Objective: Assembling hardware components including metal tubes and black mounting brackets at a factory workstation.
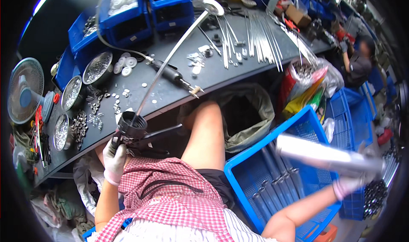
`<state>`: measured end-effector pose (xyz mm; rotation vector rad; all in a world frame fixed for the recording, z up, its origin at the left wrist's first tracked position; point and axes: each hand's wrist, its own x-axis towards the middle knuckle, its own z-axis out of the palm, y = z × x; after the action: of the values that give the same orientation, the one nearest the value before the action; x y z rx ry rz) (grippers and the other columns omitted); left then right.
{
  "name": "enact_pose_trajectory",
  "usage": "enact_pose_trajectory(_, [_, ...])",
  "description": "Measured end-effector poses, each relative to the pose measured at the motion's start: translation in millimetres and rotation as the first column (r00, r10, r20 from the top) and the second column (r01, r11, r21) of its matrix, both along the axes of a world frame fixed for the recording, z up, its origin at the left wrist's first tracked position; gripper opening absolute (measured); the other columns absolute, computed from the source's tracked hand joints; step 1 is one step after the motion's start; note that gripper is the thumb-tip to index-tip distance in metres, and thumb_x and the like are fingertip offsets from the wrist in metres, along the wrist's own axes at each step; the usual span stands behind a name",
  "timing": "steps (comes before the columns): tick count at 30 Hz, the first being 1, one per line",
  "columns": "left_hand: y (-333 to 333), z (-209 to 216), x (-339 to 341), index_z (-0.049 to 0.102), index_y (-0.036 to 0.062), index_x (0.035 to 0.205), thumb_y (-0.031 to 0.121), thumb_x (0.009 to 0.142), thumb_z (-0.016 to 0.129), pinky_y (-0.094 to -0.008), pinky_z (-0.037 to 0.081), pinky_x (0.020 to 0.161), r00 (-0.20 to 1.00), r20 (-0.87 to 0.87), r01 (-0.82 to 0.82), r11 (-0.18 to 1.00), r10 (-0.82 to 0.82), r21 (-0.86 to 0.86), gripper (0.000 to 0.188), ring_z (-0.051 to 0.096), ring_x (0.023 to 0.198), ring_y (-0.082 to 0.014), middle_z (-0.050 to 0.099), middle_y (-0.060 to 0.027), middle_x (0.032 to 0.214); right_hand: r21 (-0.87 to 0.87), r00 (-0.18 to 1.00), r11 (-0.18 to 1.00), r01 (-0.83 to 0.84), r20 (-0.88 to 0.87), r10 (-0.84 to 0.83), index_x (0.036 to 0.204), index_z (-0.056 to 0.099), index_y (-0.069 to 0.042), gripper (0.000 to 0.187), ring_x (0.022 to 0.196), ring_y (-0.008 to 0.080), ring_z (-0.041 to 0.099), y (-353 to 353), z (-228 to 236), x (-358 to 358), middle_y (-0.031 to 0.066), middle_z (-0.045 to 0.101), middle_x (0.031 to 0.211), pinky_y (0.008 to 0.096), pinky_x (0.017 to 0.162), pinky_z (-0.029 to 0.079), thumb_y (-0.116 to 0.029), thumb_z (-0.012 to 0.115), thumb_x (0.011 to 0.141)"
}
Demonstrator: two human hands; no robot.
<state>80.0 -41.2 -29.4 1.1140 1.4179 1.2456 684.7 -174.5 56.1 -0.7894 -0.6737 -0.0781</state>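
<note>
So my gloved left hand (114, 156) was clenched around a black socket piece (131, 127) with a long thin rod (170, 56) sticking up over the desk (213, 73). My right hand (350, 183) gripped a blurry silver tube (328, 156), held just above the blue crate (298, 127) full of tubes.

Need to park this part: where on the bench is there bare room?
Barest patch: the bench's near edge, between the scattered washers and the power screwdriver. Crowded: metal bowls at left, metal rods at right, blue bins behind.
</note>
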Motion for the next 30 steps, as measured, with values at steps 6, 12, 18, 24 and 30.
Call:
enact_pose_trajectory(6, [-15,-15,-34,0.057,-0.0001,0.101,0.001,0.085,0.054,-0.0195,0.035,0.054,0.998,0.041,0.05,0.991,-0.055,0.124,0.016,0.043,0.061,-0.0018,0.053,0.0052,0.074,0.296,0.92,0.916,-0.272,-0.2,0.338,0.105,0.061,0.001,0.057,0.097,0.0307,0.063,219,40,-2,0.0147,0.064,0.104,0.0451,0.094,0.048,-0.05,0.06,0.081])
enact_pose_trajectory(12, [-34,-19,-50,0.063,-0.0035,0.1,0.0,0.082,0.056,-0.021,0.041,0.062,0.997,-0.027,0.067,0.997,-0.066,0.042,0.02,0.05,0.068,-0.005,0.059,0.002,0.078,0.338,0.666,0.691,-0.639,-0.207,0.717,0.093,0.063,-0.001,0.05,0.086,0.0295,0.064,372,66,-67,0.0123,0.066,0.093,0.0458,0.085,0.051,-0.048,0.06,0.076])
enact_pose_trajectory(18, [-44,-10,-89,0.064,-0.0004,0.098,-0.003,0.077,0.062,-0.0233,0.043,0.052,0.952,-0.296,0.128,0.981,-0.081,0.143,0.022,0.051,0.055,-0.0061,0.059,-0.0002,0.065,0.2,0.493,0.539,-0.818,-0.239,0.836,0.085,0.062,-0.005,0.037,0.088,0.0327,0.064,416,90,-64,0.0157,0.066,0.089,0.0458,0.085,0.052,-0.04,0.061,0.072])
enact_pose_trajectory(24, [-28,18,-87,0.063,0.0025,0.1,0.001,0.075,0.067,-0.0252,0.047,0.054,0.769,-0.589,0.434,0.879,-0.248,0.198,0.026,0.06,0.054,-0.0127,0.063,-0.0069,0.066,0.165,0.124,0.168,-0.972,-0.248,0.961,0.098,0.053,-0.005,0.047,0.078,0.0221,0.059,408,66,-182,0.0094,0.059,0.084,0.0341,0.078,0.051,-0.043,0.068,0.075])
enact_pose_trajectory(30, [33,55,-57,0.062,-0.0009,0.107,0.008,0.09,0.046,-0.0254,0.049,0.059,0.903,-0.12,0.416,0.909,-0.413,-0.006,0.025,0.057,0.065,-0.0083,0.066,-0.0042,0.078,-0.044,0.196,0.192,-0.98,-0.147,0.969,0.128,0.042,-0.01,0.065,0.1,0.0238,0.056,274,-8,-387,0.012,0.054,0.109,0.0375,0.089,0.048,-0.052,0.062,0.083])
